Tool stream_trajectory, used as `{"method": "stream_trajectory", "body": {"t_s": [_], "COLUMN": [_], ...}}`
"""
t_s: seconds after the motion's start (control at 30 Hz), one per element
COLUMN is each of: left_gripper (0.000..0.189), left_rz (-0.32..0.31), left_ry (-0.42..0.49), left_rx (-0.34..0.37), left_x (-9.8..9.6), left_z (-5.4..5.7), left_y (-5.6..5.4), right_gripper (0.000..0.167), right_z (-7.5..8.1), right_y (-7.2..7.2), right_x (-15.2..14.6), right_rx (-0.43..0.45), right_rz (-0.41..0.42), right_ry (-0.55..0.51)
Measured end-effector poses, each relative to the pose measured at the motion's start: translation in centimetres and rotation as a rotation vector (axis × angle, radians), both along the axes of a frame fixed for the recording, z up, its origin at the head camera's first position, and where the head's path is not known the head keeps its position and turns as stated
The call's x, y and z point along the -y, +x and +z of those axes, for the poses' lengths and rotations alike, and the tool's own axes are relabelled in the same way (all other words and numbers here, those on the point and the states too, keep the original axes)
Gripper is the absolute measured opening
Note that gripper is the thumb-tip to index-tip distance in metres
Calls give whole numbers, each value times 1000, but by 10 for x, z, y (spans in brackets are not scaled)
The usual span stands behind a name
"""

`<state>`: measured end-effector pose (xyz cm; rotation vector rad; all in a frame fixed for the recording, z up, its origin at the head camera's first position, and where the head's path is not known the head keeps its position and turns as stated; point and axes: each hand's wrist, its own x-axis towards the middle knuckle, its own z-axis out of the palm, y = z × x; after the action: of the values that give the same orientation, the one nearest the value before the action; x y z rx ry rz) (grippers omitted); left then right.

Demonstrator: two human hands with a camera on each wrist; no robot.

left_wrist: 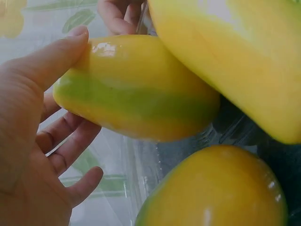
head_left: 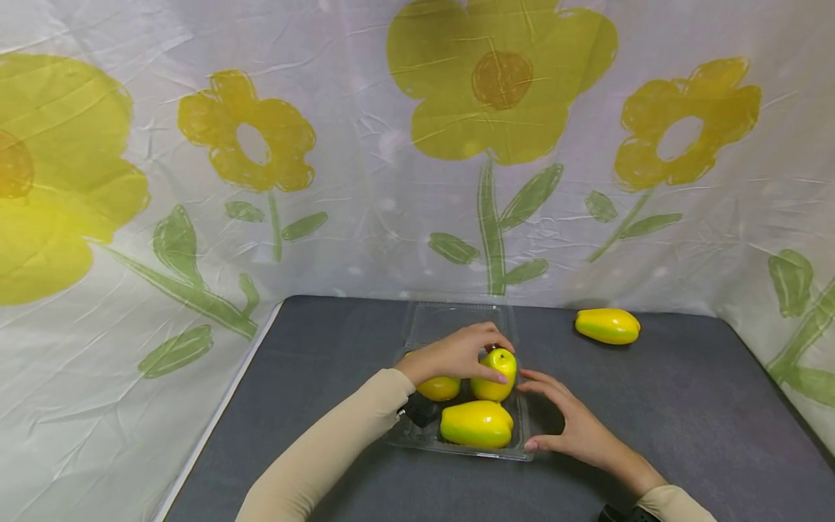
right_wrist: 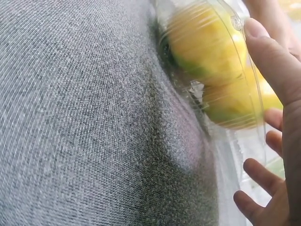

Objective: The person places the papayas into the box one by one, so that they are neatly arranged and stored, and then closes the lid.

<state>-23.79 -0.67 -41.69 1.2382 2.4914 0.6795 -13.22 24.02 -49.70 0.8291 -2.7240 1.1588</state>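
Observation:
A clear plastic clamshell box (head_left: 470, 454) lies with its lid (head_left: 450, 319) folded back. Thumb and fingers of my left hand (head_left: 466, 354) grip one yellow papaya (head_left: 491, 388) near its top end, and it stands tilted upright at the box's right side. Green streaks run along this papaya in the left wrist view. A second papaya (head_left: 476, 425) lies along the front of the box; a third papaya (head_left: 438, 389) sits at the left, partly behind my left wrist. Beside the right wall is my right hand (head_left: 577, 429), fingers spread, thumb at the box's rim (right_wrist: 256, 89).
Another yellow papaya (head_left: 608, 326) lies at the back right of the dark grey table (head_left: 685, 406). A white curtain (head_left: 365, 217) printed with yellow flowers hangs behind the table and along its sides.

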Motion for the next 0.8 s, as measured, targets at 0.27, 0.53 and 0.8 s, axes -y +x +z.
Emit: {"method": "stream_trajectory", "body": {"t_s": [0.27, 0.53, 0.8], "left_gripper": [49, 49, 52], "left_rz": [44, 75, 76], "left_ry": [40, 65, 58], "left_rx": [32, 49, 45], "left_x": [11, 23, 33], "left_z": [0, -4, -10], "left_y": [-3, -3, -3], "right_gripper": [78, 78, 78], "right_z": [0, 0, 0], "right_y": [0, 0, 0], "right_x": [0, 0, 1], "right_rx": [1, -1, -7], "right_rz": [3, 4, 3], "right_ry": [-7, -16, -21]}}
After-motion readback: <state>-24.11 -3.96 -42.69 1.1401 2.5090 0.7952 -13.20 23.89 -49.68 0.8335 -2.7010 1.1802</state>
